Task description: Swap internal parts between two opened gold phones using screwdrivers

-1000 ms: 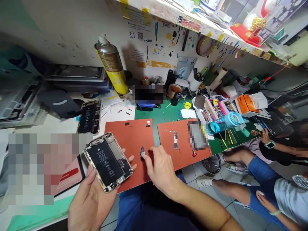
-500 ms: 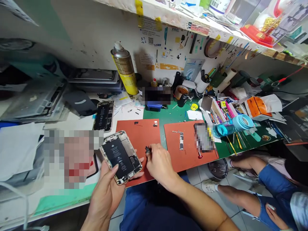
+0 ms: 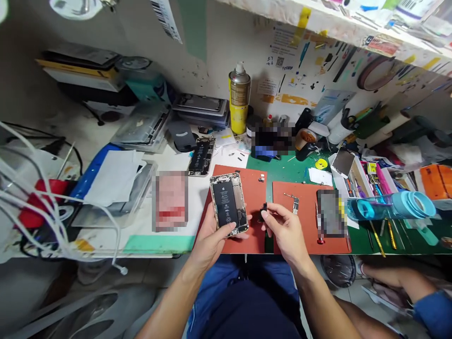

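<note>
In my left hand lies an opened phone, its black battery and inner parts facing up and my thumb pressed on its lower edge. My right hand pinches a small black phone part between thumb and fingertips, just right of the phone and apart from it. Under both hands are red-brown mats. A narrow circuit board rests on the right mat, close behind my right hand. Tiny metal pieces sit at the back of the left mat.
Another opened phone lies behind the left mat. A yellow spray can stands by the wall. To the right are a blue bottle and several screwdrivers. White cables hang at the left. Another person's leg shows below the bench.
My view has swung left, so the bench sits farther right in the picture. The phone is now more upright in my left hand. My right hand still pinches the black part, now raised and turned.
</note>
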### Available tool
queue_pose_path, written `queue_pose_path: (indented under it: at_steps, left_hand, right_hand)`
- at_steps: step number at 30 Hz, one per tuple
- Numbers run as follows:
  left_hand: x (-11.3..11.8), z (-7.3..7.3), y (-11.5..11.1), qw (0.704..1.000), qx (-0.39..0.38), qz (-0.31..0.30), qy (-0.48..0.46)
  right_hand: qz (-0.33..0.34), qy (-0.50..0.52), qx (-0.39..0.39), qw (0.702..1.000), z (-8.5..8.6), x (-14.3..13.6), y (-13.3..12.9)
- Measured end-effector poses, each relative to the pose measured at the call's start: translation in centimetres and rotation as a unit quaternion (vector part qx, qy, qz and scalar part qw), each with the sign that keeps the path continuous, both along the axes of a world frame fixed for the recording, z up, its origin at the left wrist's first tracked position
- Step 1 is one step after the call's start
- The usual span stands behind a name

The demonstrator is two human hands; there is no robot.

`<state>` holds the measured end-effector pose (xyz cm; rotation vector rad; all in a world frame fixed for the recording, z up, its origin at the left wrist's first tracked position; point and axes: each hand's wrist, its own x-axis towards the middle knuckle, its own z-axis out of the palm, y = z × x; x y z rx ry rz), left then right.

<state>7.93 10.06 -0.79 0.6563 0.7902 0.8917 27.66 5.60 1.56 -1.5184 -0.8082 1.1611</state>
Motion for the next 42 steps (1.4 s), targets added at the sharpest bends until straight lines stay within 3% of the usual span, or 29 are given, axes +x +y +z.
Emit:
queue_pose_path:
  at_steps: [3, 9, 13, 25, 36, 42]
  left_hand:
    - [0.6, -0.4, 0.1, 0.999, 0.028, -0.010, 0.012]
    - [1.1, -0.7, 0.1, 0.998, 0.063, 0.000, 0.026]
    - [1.1, -0.9, 0.0, 0.996, 0.076, 0.025, 0.033]
    - [1.0, -1.7, -0.4, 0.996, 0.073, 0.017, 0.047]
    - [0.8, -2.2, -0.2, 0.993, 0.091, 0.034, 0.073]
    - [0.8, -1.8, -0.2, 0.993, 0.076, 0.035, 0.078]
  right_hand:
    - [0.000, 0.062, -0.016, 0.998, 0.8, 0.1, -0.8]
    - [0.047, 0.065, -0.067, 0.995, 1.9, -1.4, -1.2]
    - [0.034, 0.054, -0.076, 0.995, 1.7, -2.0, -1.0]
    - [0.008, -0.032, -0.037, 0.999, 1.0, -3.0, -1.3]
    - [-0.008, -0.012, -0.042, 0.999, 1.4, -3.4, -0.8]
    - [-0.017, -0.006, -0.033, 0.999, 1.4, -3.6, -0.9]
